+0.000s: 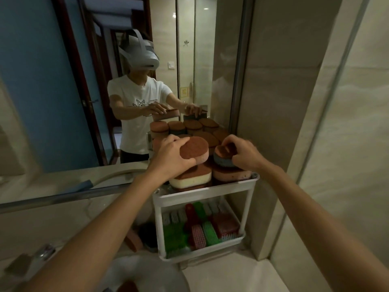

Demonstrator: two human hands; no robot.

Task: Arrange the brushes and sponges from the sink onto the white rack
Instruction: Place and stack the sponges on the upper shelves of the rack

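- Left hand (170, 157): fingers (179, 142) curled round a rounded pink foam sponge with coarse brown scouring face (194, 150), held over the stack.
- Right hand (244, 153): fingers (229, 142) clamped on a blue foam sponge with brown scourer top (222, 160).
- Beneath the left fingers: cream brown-topped sponge (190, 180) on the top tier of the white plastic rack (210, 191).
- Lower tier, well below the fingers: green, red and pink bristle brushes (197, 230).

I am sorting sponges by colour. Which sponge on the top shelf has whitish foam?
The sponge at the front left, under the pink sponge that the left hand grips. The others show pink or blue-grey foam.
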